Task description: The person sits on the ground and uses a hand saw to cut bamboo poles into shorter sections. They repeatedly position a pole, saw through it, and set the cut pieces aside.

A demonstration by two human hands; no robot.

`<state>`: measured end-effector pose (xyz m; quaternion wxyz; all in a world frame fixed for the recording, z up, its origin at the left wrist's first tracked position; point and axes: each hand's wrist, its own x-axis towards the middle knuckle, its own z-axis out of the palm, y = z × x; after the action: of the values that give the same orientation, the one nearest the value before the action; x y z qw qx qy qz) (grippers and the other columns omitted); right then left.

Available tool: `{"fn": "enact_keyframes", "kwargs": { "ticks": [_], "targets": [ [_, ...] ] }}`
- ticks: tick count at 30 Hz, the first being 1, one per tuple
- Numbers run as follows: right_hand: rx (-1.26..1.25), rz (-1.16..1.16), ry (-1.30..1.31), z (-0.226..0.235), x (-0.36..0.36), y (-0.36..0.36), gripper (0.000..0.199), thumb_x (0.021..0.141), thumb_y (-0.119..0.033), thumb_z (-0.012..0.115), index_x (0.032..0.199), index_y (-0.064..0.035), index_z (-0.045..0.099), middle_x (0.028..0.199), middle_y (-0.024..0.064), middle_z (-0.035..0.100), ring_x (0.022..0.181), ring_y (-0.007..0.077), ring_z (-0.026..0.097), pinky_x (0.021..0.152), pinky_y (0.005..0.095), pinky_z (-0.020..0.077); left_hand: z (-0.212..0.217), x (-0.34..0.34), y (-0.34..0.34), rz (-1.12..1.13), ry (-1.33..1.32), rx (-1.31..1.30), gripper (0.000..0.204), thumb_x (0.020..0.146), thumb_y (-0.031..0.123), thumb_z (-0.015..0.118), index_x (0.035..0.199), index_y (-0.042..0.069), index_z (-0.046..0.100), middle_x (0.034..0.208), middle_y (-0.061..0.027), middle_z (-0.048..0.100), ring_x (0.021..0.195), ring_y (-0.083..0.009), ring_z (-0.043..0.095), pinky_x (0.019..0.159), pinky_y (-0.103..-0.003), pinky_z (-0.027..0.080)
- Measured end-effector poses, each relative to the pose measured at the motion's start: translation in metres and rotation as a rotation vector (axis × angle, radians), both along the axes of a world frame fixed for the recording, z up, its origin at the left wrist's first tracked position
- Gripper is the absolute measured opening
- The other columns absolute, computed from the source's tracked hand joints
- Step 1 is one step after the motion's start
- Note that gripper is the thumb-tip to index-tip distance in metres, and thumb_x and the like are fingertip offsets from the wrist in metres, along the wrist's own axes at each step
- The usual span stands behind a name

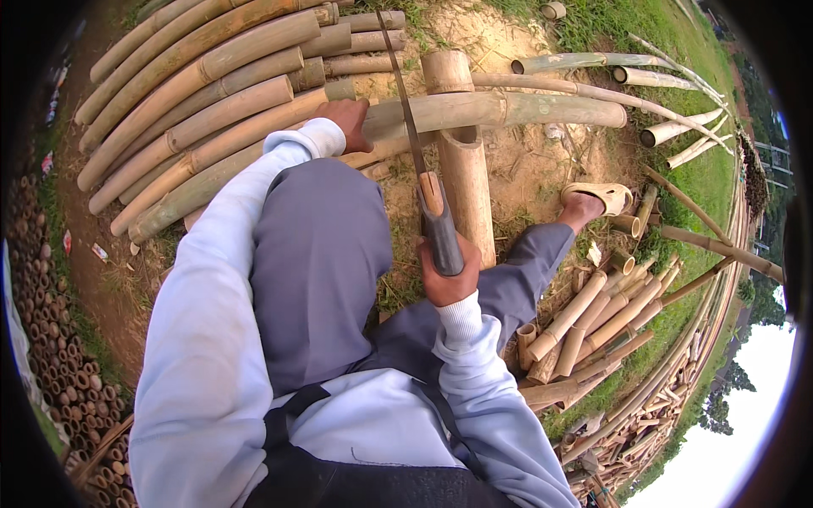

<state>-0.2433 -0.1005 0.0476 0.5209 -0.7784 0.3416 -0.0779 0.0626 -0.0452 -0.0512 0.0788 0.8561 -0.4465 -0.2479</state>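
A bamboo pole (pixel 542 110) lies crosswise in front of me, over a thick bamboo post (pixel 467 182) with a notched top. My left hand (pixel 345 124) is closed on the pole's left part. In my right hand (pixel 447 278) is the handle of a handsaw (pixel 405 93), its fingers wrapped round the dark grip. The long thin blade points away from me and crosses the pole between my left hand and the post. Whether its teeth have cut into the bamboo cannot be made out.
Long bamboo poles (pixel 216 110) are stacked at the left. Short cut pieces (pixel 593 322) lie heaped at the right, near my sandalled foot (pixel 597 200). More poles (pixel 584 62) rest on the grass at the far right. Many bamboo rings (pixel 59 364) pile up along the left edge.
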Motion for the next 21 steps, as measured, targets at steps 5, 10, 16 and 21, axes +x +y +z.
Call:
{"fn": "enact_keyframes", "kwargs": {
  "ticks": [5,10,16,21],
  "targets": [
    [0.070,-0.045,-0.069,0.007,-0.014,0.019,0.015,0.084,0.000,0.070,0.099,0.0011,0.068,0.071,0.0102,0.063,0.067,0.0139,0.061,0.065,0.0302,0.0502,0.003,0.010,0.006,0.011,0.005,0.041,0.078,0.068,0.035,0.079,0.132,-0.002,0.057,0.108,-0.0261,0.070,0.104,-0.0418,0.068,0.091,-0.048,0.054],
    [-0.149,-0.001,-0.023,0.018,-0.083,0.044,0.014,0.083,0.003,0.068,0.097,0.0013,0.068,0.071,0.0116,0.063,0.060,0.0193,0.063,0.062,0.0297,0.0499,0.009,0.013,0.002,-0.011,0.066,0.097,0.080,0.067,0.036,0.079,0.132,-0.004,0.056,0.107,-0.0268,0.070,0.103,-0.0420,0.068,0.091,-0.048,0.054],
    [-0.079,-0.025,-0.035,0.030,-0.078,0.046,0.013,0.081,0.001,0.071,0.093,0.0022,0.067,0.068,0.0126,0.061,0.056,0.0211,0.060,0.059,0.0305,0.0481,-0.003,0.020,0.002,-0.001,0.036,-0.018,0.069,0.067,0.037,0.081,0.119,-0.004,0.061,0.109,-0.0263,0.069,0.105,-0.0431,0.067,0.092,-0.048,0.053],
    [-0.043,-0.075,0.050,0.085,-0.097,0.037,0.016,0.082,-0.004,0.074,0.096,0.0019,0.068,0.066,0.0111,0.062,0.056,0.0177,0.059,0.058,0.0308,0.0482,0.003,-0.006,0.004,0.035,-0.065,0.016,0.063,0.068,0.033,0.081,0.115,-0.001,0.058,0.104,-0.0255,0.070,0.103,-0.0412,0.068,0.088,-0.048,0.054]
  ]
}}
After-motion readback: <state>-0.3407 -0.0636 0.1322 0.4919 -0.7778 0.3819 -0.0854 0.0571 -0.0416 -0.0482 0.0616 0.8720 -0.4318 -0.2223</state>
